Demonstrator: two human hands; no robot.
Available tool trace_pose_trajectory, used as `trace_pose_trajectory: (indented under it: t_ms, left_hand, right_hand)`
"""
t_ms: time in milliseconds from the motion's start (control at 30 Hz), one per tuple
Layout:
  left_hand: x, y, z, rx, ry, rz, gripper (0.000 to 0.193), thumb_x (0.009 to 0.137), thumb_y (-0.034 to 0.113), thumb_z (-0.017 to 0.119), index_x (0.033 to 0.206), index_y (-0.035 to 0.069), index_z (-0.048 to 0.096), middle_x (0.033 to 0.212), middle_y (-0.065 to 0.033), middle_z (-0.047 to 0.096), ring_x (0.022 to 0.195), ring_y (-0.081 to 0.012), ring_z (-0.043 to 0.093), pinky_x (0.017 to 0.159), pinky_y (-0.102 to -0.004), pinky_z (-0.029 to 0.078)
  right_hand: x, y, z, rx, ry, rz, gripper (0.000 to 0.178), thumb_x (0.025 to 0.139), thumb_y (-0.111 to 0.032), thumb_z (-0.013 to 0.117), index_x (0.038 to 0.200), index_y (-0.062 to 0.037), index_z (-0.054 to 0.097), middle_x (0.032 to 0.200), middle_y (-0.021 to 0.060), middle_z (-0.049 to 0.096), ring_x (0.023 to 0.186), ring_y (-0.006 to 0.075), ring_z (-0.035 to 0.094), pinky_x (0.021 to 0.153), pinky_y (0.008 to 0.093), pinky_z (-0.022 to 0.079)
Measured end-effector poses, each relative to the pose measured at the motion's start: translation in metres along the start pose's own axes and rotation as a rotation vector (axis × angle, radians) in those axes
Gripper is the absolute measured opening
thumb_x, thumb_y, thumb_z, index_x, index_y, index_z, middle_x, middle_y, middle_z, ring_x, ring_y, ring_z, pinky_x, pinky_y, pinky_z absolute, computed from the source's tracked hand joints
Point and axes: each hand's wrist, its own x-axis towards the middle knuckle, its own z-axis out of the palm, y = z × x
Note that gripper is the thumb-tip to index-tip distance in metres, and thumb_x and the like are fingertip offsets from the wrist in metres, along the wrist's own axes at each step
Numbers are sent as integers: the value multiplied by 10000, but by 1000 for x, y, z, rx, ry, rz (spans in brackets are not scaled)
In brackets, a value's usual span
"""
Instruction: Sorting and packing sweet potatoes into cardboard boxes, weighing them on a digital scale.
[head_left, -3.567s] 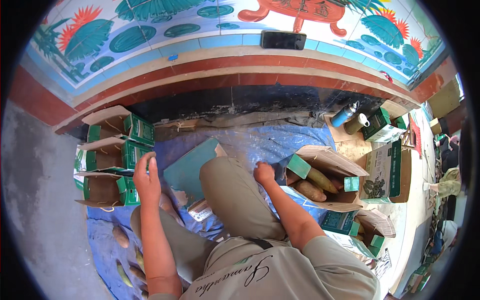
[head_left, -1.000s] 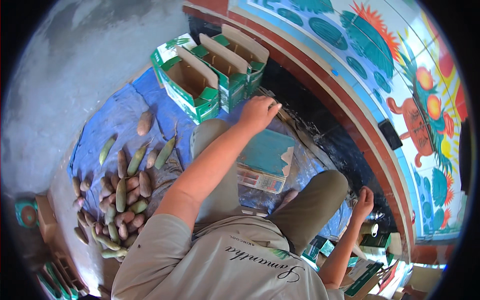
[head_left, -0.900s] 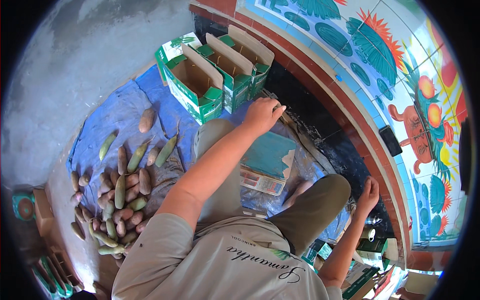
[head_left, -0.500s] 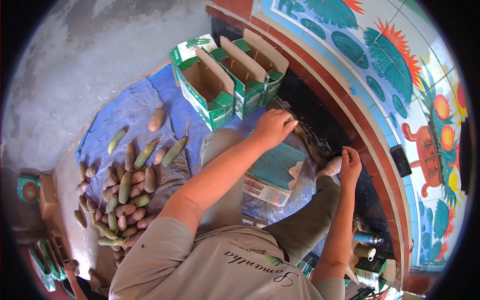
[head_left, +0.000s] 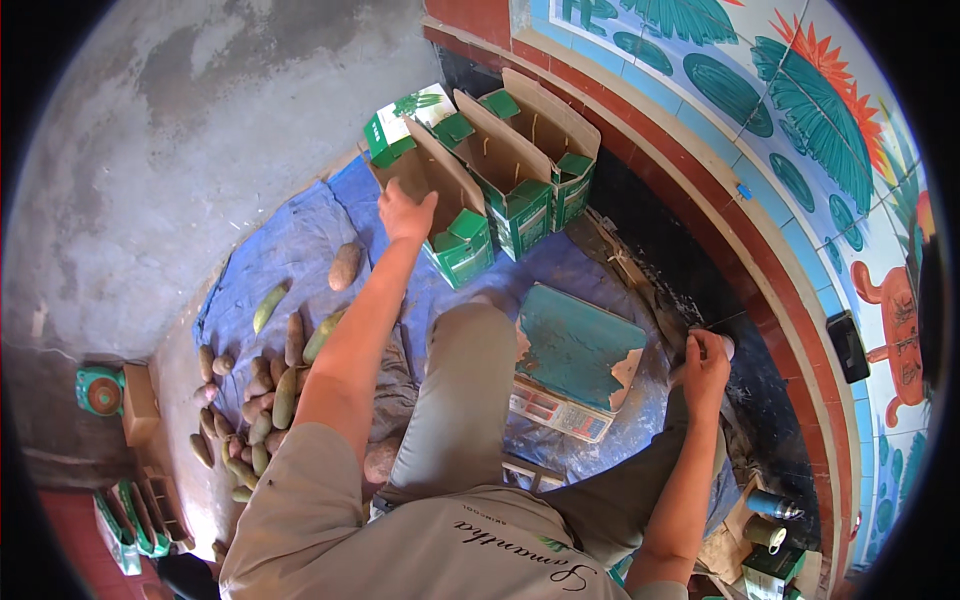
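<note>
My left hand [head_left: 405,212] is at the front left side of the nearest open carton [head_left: 462,255], thumb apart from the fingers, holding nothing that I can see. This carton is green and white, with raised flaps. My right hand [head_left: 706,362] is low by my right foot, its fingers curled together; whatever they may hold is too small to make out. A weighing scale [head_left: 580,340] with a worn teal platform sits between my legs. To the left lies a heap of long green and reddish-brown roots [head_left: 284,398], partly hidden by my left arm.
Two more open cartons [head_left: 515,205] [head_left: 575,170] stand beside the first, along the dark strip at the wall. A blue tarp [head_left: 270,225] lies beneath. At lower right are a blue can [head_left: 772,503] and a green box [head_left: 768,570]. A teal round device [head_left: 100,390] stands far left.
My left hand has swung left and forward from above the scale to the carton, its fingers opening out. The right hand has dropped slightly nearer. The whole view has shifted.
</note>
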Motion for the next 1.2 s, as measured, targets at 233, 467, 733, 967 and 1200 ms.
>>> trace_pose_trajectory:
  t_ms: [233,467,733,967,1200]
  left_hand:
    - [-6,-90,59,-325,-503,-995,585,808,315,620,1282,37,420,1230,-232,487,1091,-364,523,844,-543,459]
    - [-3,-100,21,-894,-326,-1120,326,890,85,411,1211,43,447,1172,-196,539,996,-390,580,747,-533,528]
    - [48,-50,-91,-1294,-114,-1027,300,936,46,328,1208,-71,374,1203,-231,495,1102,-415,513,933,-547,463]
    - [47,68,-187,-1463,-107,-566,328,927,25,360,1233,-93,350,1244,-246,455,1149,-398,486,984,-517,439]
    - [-8,165,-241,-1477,-217,-357,330,915,63,439,1207,-87,404,1238,-205,489,1129,-349,515,951,-470,466]
  right_hand:
    - [-2,6,-1,-17,-20,23,114,825,-53,570,913,5,613,841,151,593,758,293,594,684,348,464]
    - [-4,7,-7,-7,-43,62,109,823,-53,572,905,8,609,842,155,593,762,298,597,677,358,464]
    - [-7,2,-7,-4,-41,-11,107,803,-58,585,886,5,612,834,152,595,748,305,600,670,368,468]
    - [-11,9,-5,-17,-9,-71,122,797,-95,598,885,-13,615,848,148,607,782,321,608,698,393,476]
    - [-11,13,-8,229,70,44,207,848,-188,605,958,-13,626,880,144,631,796,270,623,715,350,484]
